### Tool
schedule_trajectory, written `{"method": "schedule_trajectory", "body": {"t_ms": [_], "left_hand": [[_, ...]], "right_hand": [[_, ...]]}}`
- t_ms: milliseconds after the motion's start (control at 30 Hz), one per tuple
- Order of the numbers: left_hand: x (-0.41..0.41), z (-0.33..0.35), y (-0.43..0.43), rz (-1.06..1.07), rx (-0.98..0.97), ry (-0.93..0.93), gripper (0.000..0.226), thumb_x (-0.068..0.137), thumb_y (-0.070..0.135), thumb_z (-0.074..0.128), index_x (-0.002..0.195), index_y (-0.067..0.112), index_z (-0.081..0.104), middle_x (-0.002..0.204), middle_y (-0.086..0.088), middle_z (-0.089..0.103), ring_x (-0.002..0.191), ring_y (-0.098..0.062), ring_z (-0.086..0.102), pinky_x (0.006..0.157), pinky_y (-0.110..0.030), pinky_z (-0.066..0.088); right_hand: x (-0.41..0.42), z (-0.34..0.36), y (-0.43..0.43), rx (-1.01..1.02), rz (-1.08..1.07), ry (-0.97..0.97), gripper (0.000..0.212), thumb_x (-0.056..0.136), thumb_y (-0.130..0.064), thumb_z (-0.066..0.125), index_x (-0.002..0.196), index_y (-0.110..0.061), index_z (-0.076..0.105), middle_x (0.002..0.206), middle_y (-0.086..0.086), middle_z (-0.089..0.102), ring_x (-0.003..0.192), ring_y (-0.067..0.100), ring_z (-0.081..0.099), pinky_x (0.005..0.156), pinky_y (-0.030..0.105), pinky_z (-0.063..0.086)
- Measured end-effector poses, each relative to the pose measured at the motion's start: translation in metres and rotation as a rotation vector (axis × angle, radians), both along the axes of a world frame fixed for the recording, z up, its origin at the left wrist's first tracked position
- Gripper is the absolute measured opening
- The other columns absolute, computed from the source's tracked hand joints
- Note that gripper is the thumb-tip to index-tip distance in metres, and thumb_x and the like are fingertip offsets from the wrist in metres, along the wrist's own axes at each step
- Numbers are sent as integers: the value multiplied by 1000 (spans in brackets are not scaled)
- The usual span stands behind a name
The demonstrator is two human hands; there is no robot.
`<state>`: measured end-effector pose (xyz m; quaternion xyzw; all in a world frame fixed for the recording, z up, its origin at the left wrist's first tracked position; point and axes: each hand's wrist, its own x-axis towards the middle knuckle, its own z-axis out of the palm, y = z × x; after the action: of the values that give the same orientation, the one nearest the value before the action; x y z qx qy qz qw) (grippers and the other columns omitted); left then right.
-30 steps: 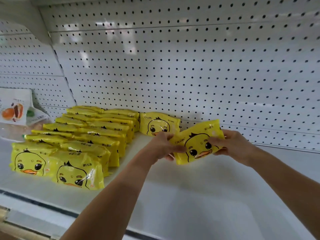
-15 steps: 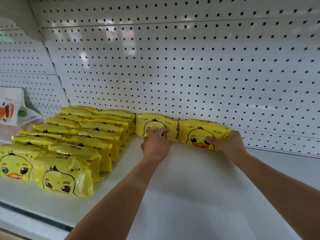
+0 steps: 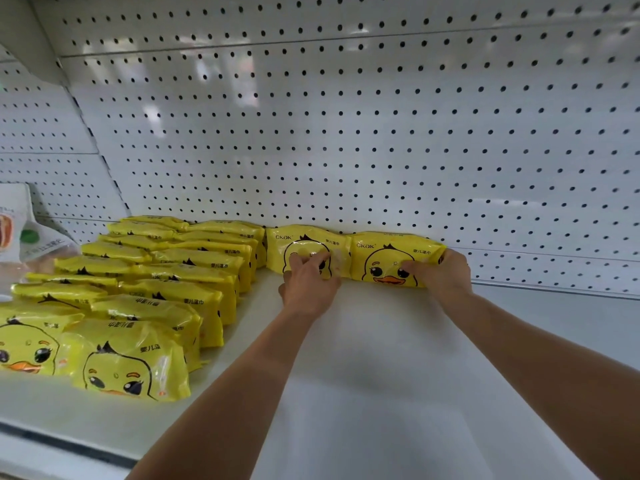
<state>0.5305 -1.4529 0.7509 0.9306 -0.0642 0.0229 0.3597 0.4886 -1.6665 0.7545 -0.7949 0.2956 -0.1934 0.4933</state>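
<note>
- Presses left hand (image 3: 309, 287) fingertips, slightly bent, on front of left duck wipes pack (image 3: 304, 239); clasps nothing.
- Grips right end of right duck wipes pack (image 3: 384, 259) with right hand (image 3: 441, 275), thumb across front.
- Holds both packs upright, touching, against pegboard (image 3: 346, 133) at rear of white shelf (image 3: 381, 375), just right of rows of same packs (image 3: 166, 289).

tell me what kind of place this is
Probably a shop being restocked: a white metal shelf with a white perforated back panel, rows of identical yellow plastic duck-face packs, and the left hand and right hand holding two further packs upright against it.
</note>
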Motion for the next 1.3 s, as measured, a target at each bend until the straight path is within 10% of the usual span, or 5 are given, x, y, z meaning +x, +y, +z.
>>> {"method": "schedule_trajectory", "body": {"t_ms": [333, 700, 1300], "left_hand": [[-39, 13, 0, -89, -335, 115, 43, 86, 29, 69, 127, 20, 62, 126, -6, 59, 119, -23, 53, 102, -40, 46], [-184, 40, -18, -303, -825, 457, 15, 93, 18, 65, 108, 14, 65, 95, -7, 70, 80, -20, 69, 69, -33, 60], [-486, 1, -181, -1019, -465, 833, 12, 97, 19, 60, 102, 11, 67, 90, -9, 71, 73, -19, 68, 65, -33, 60]], "right_hand": [[-65, 13, 19, 63, -88, -45, 49, 80, -44, 74, 112, -12, 56, 101, -2, 59, 97, 17, 56, 85, 34, 46], [-228, 37, 57, 225, -143, -130, 31, 94, -32, 55, 87, -5, 67, 81, 10, 72, 63, 14, 60, 64, 28, 47], [-575, -34, -31, 263, -674, -202, 33, 99, -18, 53, 70, -4, 61, 51, 2, 61, 38, 9, 49, 38, 16, 36]]}}
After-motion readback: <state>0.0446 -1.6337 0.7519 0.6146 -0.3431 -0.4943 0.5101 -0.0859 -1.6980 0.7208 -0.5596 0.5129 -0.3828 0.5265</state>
